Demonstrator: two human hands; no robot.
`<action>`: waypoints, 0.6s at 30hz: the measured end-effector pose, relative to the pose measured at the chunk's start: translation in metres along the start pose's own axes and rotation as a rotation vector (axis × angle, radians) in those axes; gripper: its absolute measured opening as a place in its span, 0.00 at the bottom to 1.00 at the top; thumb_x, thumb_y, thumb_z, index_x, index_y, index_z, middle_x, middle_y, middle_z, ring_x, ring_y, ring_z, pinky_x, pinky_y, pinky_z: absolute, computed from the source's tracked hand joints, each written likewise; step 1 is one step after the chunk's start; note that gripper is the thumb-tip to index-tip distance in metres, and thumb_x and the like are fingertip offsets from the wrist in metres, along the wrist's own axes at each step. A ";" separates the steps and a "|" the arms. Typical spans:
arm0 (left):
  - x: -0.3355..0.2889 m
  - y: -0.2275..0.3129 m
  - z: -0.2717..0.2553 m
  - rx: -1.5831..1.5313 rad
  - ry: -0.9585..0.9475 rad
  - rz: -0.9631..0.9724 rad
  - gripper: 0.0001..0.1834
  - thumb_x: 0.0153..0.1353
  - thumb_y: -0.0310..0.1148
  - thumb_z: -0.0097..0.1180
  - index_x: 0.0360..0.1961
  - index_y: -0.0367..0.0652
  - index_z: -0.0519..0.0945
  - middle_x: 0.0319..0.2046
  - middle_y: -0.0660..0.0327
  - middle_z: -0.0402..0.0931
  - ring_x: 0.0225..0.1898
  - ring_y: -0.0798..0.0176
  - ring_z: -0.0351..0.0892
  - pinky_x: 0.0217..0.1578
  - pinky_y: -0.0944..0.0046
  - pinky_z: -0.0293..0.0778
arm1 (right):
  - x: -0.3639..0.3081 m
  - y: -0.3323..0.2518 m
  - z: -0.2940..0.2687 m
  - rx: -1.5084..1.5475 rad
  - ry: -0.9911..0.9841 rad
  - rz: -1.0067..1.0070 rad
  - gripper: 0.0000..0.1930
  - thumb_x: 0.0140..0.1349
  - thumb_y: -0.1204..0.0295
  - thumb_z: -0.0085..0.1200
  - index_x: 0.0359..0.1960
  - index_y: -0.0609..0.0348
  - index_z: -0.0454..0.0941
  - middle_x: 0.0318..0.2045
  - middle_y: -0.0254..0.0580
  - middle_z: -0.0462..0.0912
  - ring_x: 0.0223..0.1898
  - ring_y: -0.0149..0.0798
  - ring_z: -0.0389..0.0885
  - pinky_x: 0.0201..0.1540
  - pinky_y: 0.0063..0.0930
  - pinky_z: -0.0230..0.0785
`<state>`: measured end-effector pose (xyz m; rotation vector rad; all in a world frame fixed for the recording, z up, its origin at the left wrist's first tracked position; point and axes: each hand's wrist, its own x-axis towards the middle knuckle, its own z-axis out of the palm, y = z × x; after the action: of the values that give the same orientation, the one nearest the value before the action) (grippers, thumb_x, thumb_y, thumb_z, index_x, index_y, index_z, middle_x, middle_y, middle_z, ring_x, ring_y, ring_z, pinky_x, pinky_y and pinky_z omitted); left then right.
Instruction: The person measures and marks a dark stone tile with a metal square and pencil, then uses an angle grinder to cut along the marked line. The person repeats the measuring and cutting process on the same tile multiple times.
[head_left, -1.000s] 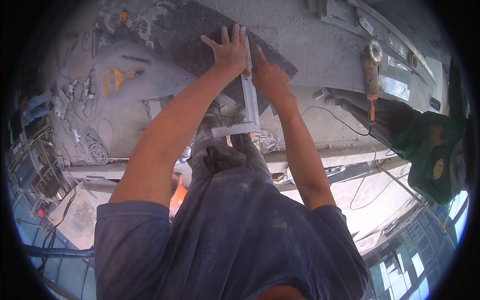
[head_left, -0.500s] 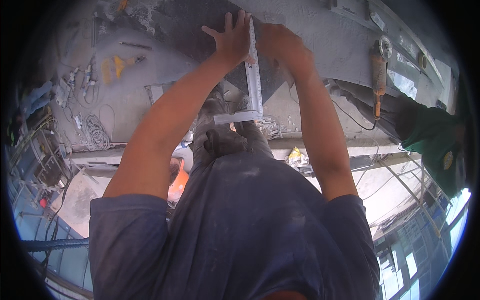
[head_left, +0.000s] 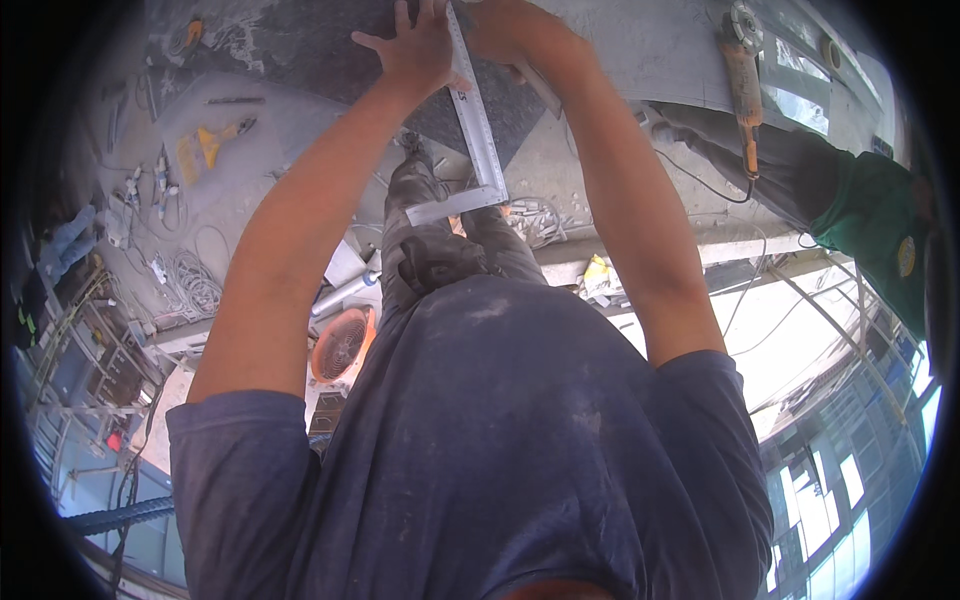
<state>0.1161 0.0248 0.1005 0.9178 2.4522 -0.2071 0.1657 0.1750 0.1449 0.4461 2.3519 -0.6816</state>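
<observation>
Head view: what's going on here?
A person has the left hand spread on a dark slab, its outer edge against a metal square. The square's short arm is toward the person. The right hand is curled on the blade's other side; whether it grips anything is unclear. An angle grinder is off to the right, a yellow brush to the left.

We count one left hand (head_left: 417,50) and one right hand (head_left: 528,38), both our own, one square (head_left: 478,135), one brush (head_left: 210,146), one grinder (head_left: 742,85), one blue rope (head_left: 120,515) and one co-worker (head_left: 878,220).
</observation>
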 end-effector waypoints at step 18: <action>-0.012 -0.005 0.018 0.053 0.048 0.079 0.60 0.69 0.57 0.70 0.88 0.38 0.50 0.90 0.54 0.46 0.89 0.44 0.46 0.78 0.11 0.46 | -0.035 0.049 0.144 0.322 0.333 0.190 0.47 0.51 0.49 0.86 0.61 0.60 0.66 0.51 0.61 0.92 0.58 0.63 0.91 0.58 0.54 0.83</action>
<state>0.1275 0.0086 0.0908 1.0515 2.4590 -0.2260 0.2846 0.1269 0.0554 0.9786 2.4640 -0.9593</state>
